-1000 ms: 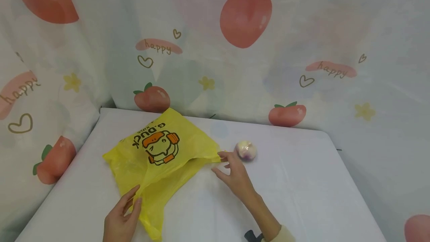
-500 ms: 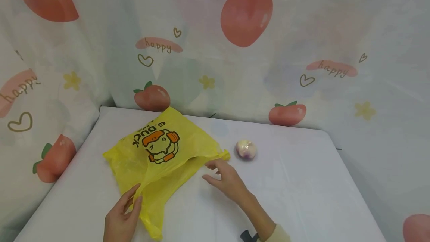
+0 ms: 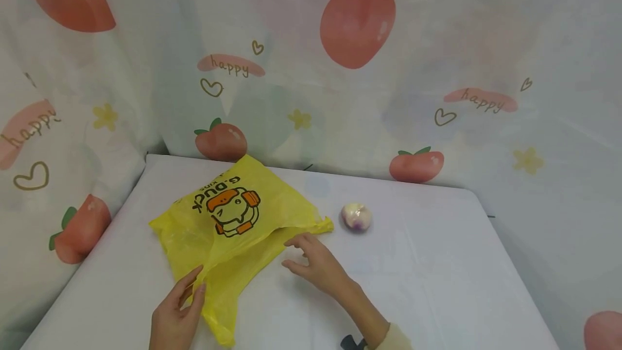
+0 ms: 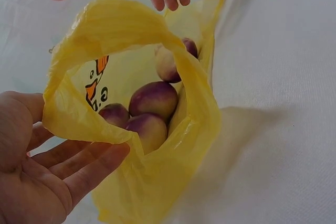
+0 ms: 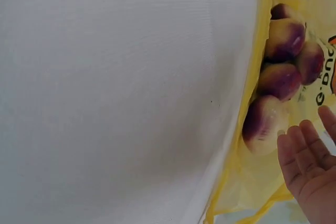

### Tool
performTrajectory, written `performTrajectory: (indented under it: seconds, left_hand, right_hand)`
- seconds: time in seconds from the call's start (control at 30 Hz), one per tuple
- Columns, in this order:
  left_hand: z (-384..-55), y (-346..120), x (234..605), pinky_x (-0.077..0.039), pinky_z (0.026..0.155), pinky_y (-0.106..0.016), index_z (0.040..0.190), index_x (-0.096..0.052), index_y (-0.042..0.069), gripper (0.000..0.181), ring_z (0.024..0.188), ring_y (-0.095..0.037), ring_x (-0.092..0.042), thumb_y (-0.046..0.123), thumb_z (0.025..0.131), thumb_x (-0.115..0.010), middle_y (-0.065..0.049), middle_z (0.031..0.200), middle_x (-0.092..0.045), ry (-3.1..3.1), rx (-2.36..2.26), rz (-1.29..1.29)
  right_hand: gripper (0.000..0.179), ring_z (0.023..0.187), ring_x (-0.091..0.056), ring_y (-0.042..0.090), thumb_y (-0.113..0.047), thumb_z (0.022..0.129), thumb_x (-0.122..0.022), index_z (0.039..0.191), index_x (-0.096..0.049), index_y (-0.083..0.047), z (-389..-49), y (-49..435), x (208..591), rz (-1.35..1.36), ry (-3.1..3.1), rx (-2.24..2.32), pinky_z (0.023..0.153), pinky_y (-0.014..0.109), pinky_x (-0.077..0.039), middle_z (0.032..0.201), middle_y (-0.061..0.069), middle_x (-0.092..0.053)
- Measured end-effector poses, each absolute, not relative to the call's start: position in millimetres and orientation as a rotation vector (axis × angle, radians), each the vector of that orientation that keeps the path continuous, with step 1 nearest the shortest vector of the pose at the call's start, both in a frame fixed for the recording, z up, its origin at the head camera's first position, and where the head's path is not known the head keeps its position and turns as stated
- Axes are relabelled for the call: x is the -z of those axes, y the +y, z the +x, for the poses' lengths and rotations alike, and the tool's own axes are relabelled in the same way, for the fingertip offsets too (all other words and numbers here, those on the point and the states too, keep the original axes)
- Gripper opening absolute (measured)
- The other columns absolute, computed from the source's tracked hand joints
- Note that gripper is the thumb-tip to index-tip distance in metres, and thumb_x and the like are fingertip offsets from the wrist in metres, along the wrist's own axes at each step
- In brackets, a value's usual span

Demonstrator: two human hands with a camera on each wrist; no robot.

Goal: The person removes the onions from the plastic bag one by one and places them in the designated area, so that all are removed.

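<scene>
A yellow plastic bag (image 3: 228, 204) with a duck print lies on the table, its mouth gaping toward me. My left hand (image 3: 177, 309) holds the near-left side of its rim between thumb and fingers. Inside, the left wrist view shows several round purple-and-cream pieces (image 4: 154, 100), which look like turnips. My right hand (image 3: 316, 266) hovers in front of the mouth's right part, fingers apart and holding nothing. In the right wrist view its fingertips (image 5: 307, 125) overlap the bag, close to one such piece (image 5: 265, 124). Another purple-and-cream round piece (image 3: 357, 217) lies on the table, right of the bag.
The white-covered table (image 3: 437, 263) has its far edge against a curtain (image 3: 301, 74) printed with fruit, hearts and "happy". A second printed curtain (image 3: 63, 139) hangs along the left. A small black device (image 3: 353, 342) shows at my right wrist.
My right hand has drawn away from the bag's right corner, moving left and nearer to me, in front of the mouth. My left hand, the bag and the loose round piece have stayed put.
</scene>
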State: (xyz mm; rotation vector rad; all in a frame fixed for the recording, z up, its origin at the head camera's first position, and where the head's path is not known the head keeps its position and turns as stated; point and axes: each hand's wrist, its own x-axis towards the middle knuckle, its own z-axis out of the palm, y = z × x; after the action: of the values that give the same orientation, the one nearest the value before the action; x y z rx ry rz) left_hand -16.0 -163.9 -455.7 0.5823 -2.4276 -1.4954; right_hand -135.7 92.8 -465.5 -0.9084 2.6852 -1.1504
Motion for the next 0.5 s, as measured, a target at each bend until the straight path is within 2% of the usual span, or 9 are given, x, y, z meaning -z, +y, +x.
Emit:
performTrajectory:
  seconds: [0.33,0.5]
  left_hand:
    - [-16,-164,455,-0.057,0.064,-0.032,0.124,-0.062,0.010,0.031,0.103,-0.039,-0.059,0.011,0.093,-0.059,-0.018,0.123,-0.058,-2.416,1.502,0.581]
    - [-15,-163,455,-0.057,0.064,-0.031,0.124,-0.062,0.010,0.031,0.103,-0.039,-0.059,0.011,0.093,-0.060,-0.019,0.123,-0.058,-2.419,1.503,0.593]
  right_hand:
    - [0.037,0.110,-0.053,0.013,-0.036,0.090,-0.064,0.118,-0.061,-0.013,-136,84,462,-0.884,2.626,0.999,0.094,0.032,-0.045,0.117,-0.004,-0.058]
    - [0.040,0.116,-0.050,0.014,-0.035,0.090,-0.065,0.122,-0.061,-0.011,-137,77,463,-0.911,2.585,0.893,0.100,0.032,-0.040,0.121,-0.002,-0.058]
